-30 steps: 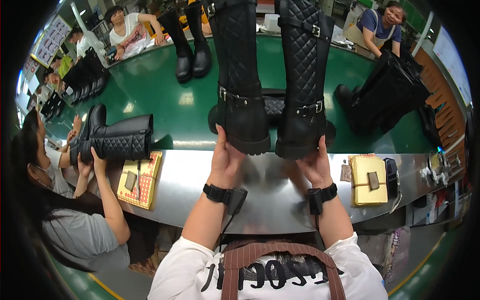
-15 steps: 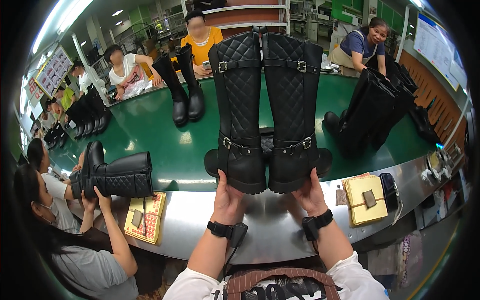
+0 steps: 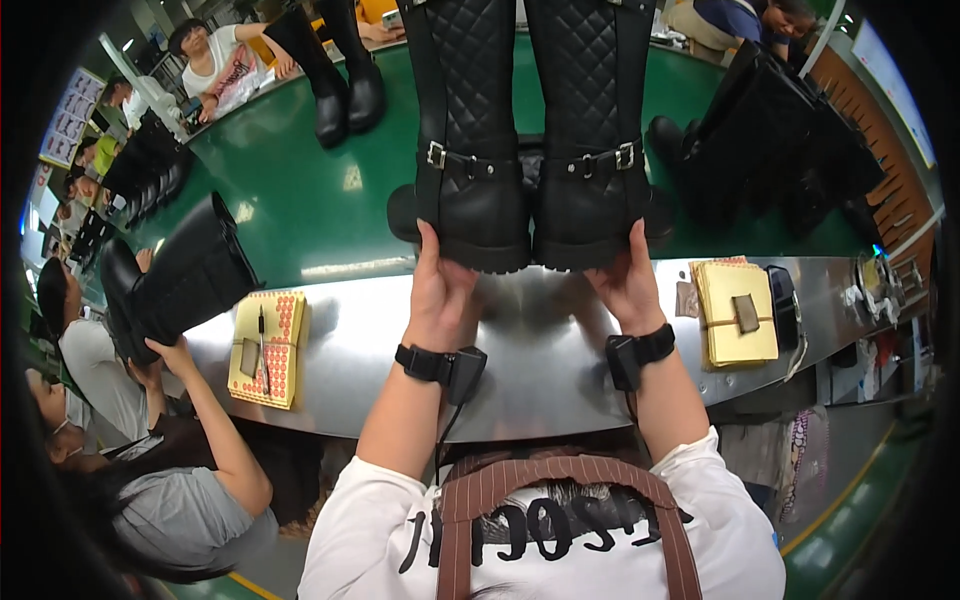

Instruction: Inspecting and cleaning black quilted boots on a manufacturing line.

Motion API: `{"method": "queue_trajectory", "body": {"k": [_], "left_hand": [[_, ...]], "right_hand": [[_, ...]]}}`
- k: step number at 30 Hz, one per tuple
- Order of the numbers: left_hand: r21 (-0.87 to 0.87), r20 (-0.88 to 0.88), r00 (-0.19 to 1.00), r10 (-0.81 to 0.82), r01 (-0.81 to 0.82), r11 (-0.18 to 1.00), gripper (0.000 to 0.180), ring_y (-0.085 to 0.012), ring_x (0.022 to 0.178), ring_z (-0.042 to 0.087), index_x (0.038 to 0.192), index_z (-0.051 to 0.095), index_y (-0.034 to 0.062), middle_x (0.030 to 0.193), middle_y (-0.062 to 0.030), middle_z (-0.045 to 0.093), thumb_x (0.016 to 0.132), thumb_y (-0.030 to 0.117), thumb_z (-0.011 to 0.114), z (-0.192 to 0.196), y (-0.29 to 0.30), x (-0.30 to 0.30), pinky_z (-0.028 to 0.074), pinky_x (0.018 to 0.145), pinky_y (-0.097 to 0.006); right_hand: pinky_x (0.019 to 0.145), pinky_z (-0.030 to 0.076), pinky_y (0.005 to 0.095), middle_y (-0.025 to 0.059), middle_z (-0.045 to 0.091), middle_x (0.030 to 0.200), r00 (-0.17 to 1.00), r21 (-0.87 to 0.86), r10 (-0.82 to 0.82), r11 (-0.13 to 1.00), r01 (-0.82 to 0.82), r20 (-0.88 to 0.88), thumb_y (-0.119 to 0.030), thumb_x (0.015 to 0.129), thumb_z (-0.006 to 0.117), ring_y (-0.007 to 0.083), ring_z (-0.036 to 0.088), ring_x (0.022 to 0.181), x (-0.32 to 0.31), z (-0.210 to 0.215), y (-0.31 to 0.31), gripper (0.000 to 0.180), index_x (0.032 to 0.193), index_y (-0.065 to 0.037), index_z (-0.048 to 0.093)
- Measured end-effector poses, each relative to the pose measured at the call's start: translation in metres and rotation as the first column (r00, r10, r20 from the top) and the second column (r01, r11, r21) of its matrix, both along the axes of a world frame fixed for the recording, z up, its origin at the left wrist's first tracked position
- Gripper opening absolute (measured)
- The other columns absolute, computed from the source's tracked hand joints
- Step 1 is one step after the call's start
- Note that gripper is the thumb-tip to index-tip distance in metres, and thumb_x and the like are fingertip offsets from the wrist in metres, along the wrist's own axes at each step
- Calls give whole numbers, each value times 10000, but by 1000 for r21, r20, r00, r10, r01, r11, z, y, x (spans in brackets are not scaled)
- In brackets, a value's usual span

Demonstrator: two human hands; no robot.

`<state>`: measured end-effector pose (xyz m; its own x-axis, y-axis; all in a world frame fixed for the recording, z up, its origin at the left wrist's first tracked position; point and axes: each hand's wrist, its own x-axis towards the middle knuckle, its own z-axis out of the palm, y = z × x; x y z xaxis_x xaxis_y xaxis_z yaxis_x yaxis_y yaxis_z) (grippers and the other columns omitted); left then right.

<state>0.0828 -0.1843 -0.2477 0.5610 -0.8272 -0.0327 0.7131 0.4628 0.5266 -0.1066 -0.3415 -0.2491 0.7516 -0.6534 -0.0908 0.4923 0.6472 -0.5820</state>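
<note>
A pair of tall black quilted boots with buckled ankle straps stands upright in front of me, heels toward me. My left hand [image 3: 440, 290] grips the left boot [image 3: 468, 110] low at its heel and sole, thumb up along the side. On the other one, the right boot [image 3: 590, 110], my right hand [image 3: 625, 285] holds the same low part, fingers curled under the sole. The boots' tops run out of the picture, and their toes are mostly hidden behind the heels.
A green conveyor belt [image 3: 300, 225] runs behind a steel ledge [image 3: 520, 375]. Sticker sheets [image 3: 290, 340] lie left, a yellow card stack [image 3: 720, 310] right. More black boots [image 3: 760, 140] stand at right. A co-worker at left handles a black boot [image 3: 180, 280]; others sit across.
The view has tilted downward, so the boots and belt sit higher in the picture. Both hands keep their hold. The co-worker at left has tipped their boot's shaft upward.
</note>
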Motion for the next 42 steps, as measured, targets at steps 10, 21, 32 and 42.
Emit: {"method": "queue_trajectory", "body": {"k": [10,21,32,42], "left_hand": [[17,25,999,32,-33,999,631,-228,1265,463,1407,357,99,1401,-68,464,936,505,466,3,0,-1,373,1048,-410],[-432,-106,921,-374,296,852,559,-232,1221,520,1368,457,106,1352,-110,517,970,490,373,24,9,-15,388,1067,-395],[-89,663,718,-211,356,930,495,-199,1156,559,1336,457,22,1294,-130,557,947,317,543,13,3,-44,420,1042,-364],[272,-241,921,-305,366,890,411,-219,912,603,1191,536,49,997,-121,617,932,361,472,-20,-4,-16,488,861,-359]], "right_hand": [[976,459,406,89,492,1348,998,-28,64,998,-64,11,-525,918,512,244,512,1196,-2,0,0,626,1358,-90,415],[1126,246,389,152,255,1511,901,-872,-347,486,-66,-261,-220,724,802,246,237,1405,3,29,8,1060,1492,-34,96],[1007,407,407,135,546,1285,824,-801,0,236,-550,-566,-131,721,792,287,521,1176,-18,155,38,570,1231,-3,571],[794,508,276,89,668,1026,867,-845,-329,506,-174,-375,-73,743,767,164,634,890,176,150,-82,425,1113,63,608]]}}
